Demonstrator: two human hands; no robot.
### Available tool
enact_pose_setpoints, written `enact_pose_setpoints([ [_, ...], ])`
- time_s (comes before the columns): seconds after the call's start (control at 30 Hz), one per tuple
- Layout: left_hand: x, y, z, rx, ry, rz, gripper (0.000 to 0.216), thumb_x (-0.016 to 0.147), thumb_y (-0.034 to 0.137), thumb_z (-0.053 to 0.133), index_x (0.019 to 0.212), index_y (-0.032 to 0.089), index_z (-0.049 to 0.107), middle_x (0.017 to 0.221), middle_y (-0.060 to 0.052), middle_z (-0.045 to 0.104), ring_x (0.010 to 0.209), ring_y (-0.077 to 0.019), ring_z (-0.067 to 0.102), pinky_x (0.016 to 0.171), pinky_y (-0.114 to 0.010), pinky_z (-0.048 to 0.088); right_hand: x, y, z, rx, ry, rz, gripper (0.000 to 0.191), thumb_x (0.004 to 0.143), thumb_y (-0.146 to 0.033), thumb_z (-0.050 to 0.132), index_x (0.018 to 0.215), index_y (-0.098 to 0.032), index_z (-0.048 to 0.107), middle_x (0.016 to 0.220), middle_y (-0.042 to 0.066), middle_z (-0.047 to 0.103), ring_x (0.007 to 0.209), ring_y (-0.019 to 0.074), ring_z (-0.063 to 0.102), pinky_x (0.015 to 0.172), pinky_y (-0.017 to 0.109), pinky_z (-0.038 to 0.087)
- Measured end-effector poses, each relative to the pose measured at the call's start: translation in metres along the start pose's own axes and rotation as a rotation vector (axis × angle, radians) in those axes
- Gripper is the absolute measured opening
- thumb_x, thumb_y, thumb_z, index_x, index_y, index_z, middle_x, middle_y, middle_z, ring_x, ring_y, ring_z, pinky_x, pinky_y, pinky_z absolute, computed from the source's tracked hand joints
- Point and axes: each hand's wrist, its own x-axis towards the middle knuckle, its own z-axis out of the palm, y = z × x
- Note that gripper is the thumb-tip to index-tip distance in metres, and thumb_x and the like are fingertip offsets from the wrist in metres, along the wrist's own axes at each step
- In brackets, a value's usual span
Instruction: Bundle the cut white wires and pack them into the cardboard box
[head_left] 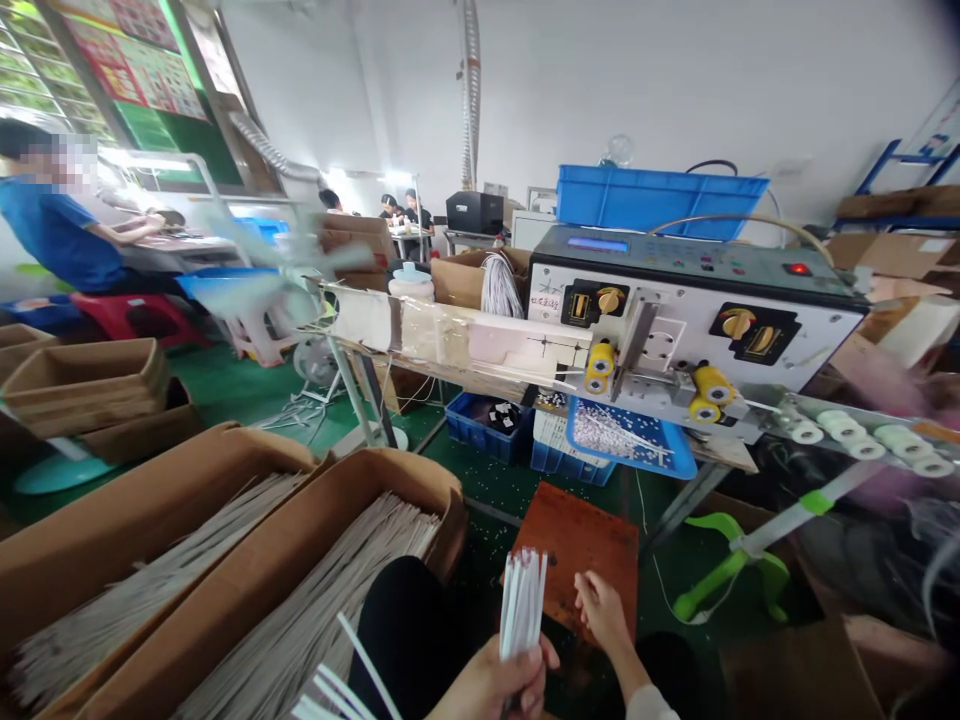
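My left hand (501, 680), low in the middle, is wrapped round a bundle of white cut wires (525, 600). Their upper ends stand nearly upright above the fist. More white wire ends (341, 690) stick out to the left of the forearm; whether they belong to the same bundle is hidden. Just right of the bundle, apart from it, is my right hand (602, 608), its fingers curled together with no object visible in them. Below and beyond both hands is a reddish-brown wooden board (577, 540).
Two long cardboard boxes of wires (322, 610) stand at the left. Ahead is a wire-cutting machine (675, 310) with yellow rollers and a blue tray (679, 460) of white scraps beneath. A fan (277, 270) stands left of the bench. A seated person (60, 230) works farther left.
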Motion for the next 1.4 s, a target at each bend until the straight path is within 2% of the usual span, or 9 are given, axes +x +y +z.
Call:
enact_pose_setpoints([
  [0.2, -0.001, -0.001, 0.000, 0.004, 0.004, -0.001, 0.045, 0.077, 0.054, 0.076, 0.089, 0.014, 0.059, 0.053, 0.008, 0.044, 0.040, -0.0045, 0.028, 0.049, -0.025, 0.019, -0.003, 0.004, 0.001, -0.012, 0.022, -0.053, 0.061, 0.082, -0.078, 0.043, 0.077, -0.020, 0.059, 0.060, 0.001, 0.061, 0.045, 0.0124, 0.054, 0.046, 0.023, 0.040],
  [0.67, -0.002, 0.000, 0.000, -0.014, 0.008, 0.011, 0.045, 0.076, 0.053, 0.077, 0.088, 0.014, 0.059, 0.051, 0.008, 0.044, 0.039, -0.0039, 0.028, 0.050, -0.024, 0.021, -0.001, 0.009, 0.001, -0.041, 0.009, -0.059, 0.061, 0.083, -0.078, 0.042, 0.078, -0.020, 0.060, 0.062, 0.001, 0.062, 0.045, 0.0127, 0.055, 0.045, 0.023, 0.039],
  [1.07, 0.000, -0.001, -0.002, 0.014, -0.008, 0.014, 0.047, 0.076, 0.056, 0.076, 0.089, 0.014, 0.058, 0.053, 0.008, 0.043, 0.040, -0.0045, 0.028, 0.048, -0.026, 0.015, -0.002, 0.003, 0.000, -0.061, 0.008, -0.032, 0.062, 0.081, -0.080, 0.041, 0.079, -0.021, 0.060, 0.062, 0.001, 0.063, 0.046, 0.0133, 0.056, 0.048, 0.025, 0.041],
  [1.13, 0.001, -0.002, -0.004, 0.033, -0.013, 0.020, 0.049, 0.075, 0.057, 0.075, 0.090, 0.014, 0.058, 0.053, 0.008, 0.043, 0.040, -0.0046, 0.029, 0.048, -0.026, 0.014, -0.003, -0.012, 0.000, -0.041, -0.036, 0.016, 0.063, 0.075, -0.081, 0.046, 0.084, -0.020, 0.062, 0.066, 0.002, 0.064, 0.048, 0.0137, 0.056, 0.048, 0.025, 0.041],
  [1.2, 0.004, -0.003, -0.008, 0.056, -0.021, 0.022, 0.051, 0.074, 0.059, 0.075, 0.089, 0.014, 0.058, 0.052, 0.008, 0.043, 0.040, -0.0049, 0.030, 0.047, -0.026, 0.014, -0.003, -0.044, 0.000, 0.046, -0.111, 0.035, 0.066, 0.070, -0.080, 0.056, 0.096, -0.020, 0.063, 0.075, 0.003, 0.066, 0.052, 0.0145, 0.058, 0.049, 0.026, 0.044],
  [1.3, 0.008, -0.005, -0.013, 0.067, -0.037, 0.024, 0.055, 0.069, 0.064, 0.077, 0.085, 0.015, 0.057, 0.048, 0.008, 0.042, 0.038, -0.0056, 0.031, 0.045, -0.026, 0.014, 0.003, -0.126, -0.003, 0.266, -0.182, -0.108, 0.063, 0.077, -0.068, 0.063, 0.116, -0.019, 0.059, 0.088, 0.005, 0.067, 0.062, 0.0147, 0.060, 0.057, 0.028, 0.049],
  [1.4, 0.008, -0.006, -0.014, 0.069, -0.046, 0.038, 0.056, 0.068, 0.064, 0.077, 0.086, 0.015, 0.059, 0.047, 0.007, 0.043, 0.037, -0.0061, 0.031, 0.045, -0.026, 0.014, 0.020, -0.223, -0.005, 0.487, -0.155, -0.278, 0.051, 0.084, -0.061, 0.061, 0.117, -0.023, 0.056, 0.102, 0.007, 0.066, 0.062, 0.0123, 0.056, 0.055, 0.027, 0.049],
])
